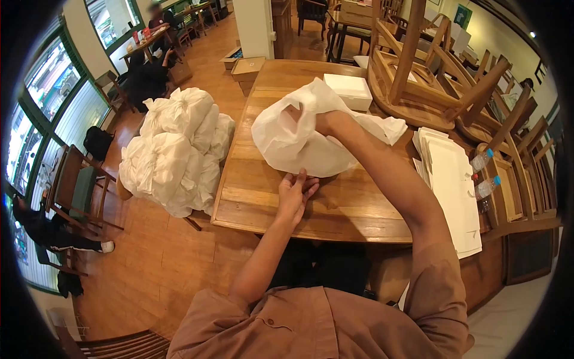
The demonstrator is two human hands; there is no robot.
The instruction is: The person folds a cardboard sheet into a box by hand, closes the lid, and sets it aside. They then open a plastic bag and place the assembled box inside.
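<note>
A white cloth-like bag (305,146) lies on the wooden table (251,206), its mouth turned up and toward the right. My right hand (326,122) reaches into the bag's opening; the fingers are mostly hidden by the white material. At the bag's lower edge, my left hand (297,190) is palm up with its fingers apart and curled a little, the fingertips near or touching the bag. Behind the bag stands a white box (348,91). To the left is a pile of several filled, tied white bags (173,152).
Flat white sheets (448,185) lie on the right, beside plastic bottles (487,186). Upturned wooden furniture (412,84) is stacked at the back right. Cardboard boxes (246,72) stand by a pillar. Other people (146,78) are at the far left.
</note>
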